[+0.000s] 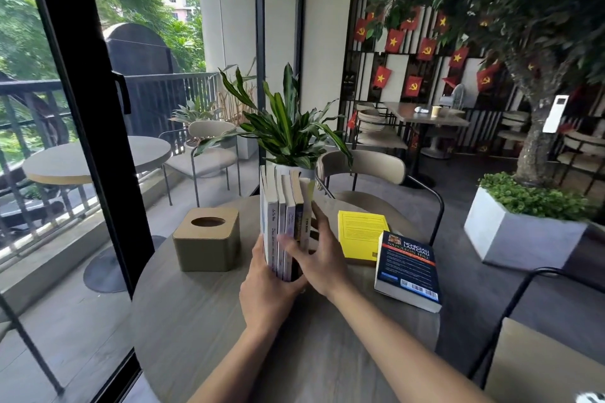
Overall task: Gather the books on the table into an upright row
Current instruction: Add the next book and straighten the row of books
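Several books stand upright in a row (284,216) at the middle of the round table (203,321), spines toward me. My left hand (266,291) presses against the left side and lower front of the row. My right hand (322,255) clasps the row's right side, fingers spread over the spines. Together they squeeze the books. A yellow book (360,234) lies flat to the right. A dark blue book (407,270) lies flat beside it, back cover up, nearer the table's right edge.
A tan tissue box (206,240) sits left of the row. A potted plant (288,141) stands right behind the books. A chair (370,180) faces the table's far side; another chair (540,353) is at the near right. A glass door frame (88,127) runs along the left.
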Demonstrator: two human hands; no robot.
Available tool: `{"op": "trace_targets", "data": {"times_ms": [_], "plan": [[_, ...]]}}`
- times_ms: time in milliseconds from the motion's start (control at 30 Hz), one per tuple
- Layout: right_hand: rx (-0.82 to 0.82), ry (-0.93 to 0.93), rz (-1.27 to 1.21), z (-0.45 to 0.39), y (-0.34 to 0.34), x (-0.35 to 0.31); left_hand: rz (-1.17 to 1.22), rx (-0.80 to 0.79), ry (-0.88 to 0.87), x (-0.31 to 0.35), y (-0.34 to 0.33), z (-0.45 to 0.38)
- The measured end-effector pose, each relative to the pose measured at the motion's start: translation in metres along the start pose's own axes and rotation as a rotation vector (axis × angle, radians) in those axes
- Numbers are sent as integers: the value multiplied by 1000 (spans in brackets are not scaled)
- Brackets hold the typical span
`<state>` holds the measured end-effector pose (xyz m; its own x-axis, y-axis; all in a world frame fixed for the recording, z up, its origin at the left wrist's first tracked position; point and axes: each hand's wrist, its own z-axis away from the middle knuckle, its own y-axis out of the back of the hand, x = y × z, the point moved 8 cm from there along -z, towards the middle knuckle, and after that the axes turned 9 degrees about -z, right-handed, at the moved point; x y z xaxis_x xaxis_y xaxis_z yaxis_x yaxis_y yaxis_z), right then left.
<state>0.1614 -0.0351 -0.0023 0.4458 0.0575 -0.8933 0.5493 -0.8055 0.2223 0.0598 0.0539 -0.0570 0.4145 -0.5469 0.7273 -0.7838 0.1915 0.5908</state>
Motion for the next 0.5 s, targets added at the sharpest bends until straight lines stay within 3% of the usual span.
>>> {"op": "trace_targets", "data": {"times_ms": [133, 267, 333, 433, 500], "plan": [[141, -70, 61, 3, 43, 12, 7, 24, 21, -4, -3, -1], [443, -112, 350, 4, 117, 33, 5, 29, 9, -6, -4, -1], [541, -225, 488, 7, 151, 47, 7, 28, 8, -7, -5, -1], [514, -492, 626, 16, 181, 82, 4, 32, 0, -6, -5, 0], [465, -642, 592, 22, 192, 111, 0, 33, -4, -5, -5, 0]]}}
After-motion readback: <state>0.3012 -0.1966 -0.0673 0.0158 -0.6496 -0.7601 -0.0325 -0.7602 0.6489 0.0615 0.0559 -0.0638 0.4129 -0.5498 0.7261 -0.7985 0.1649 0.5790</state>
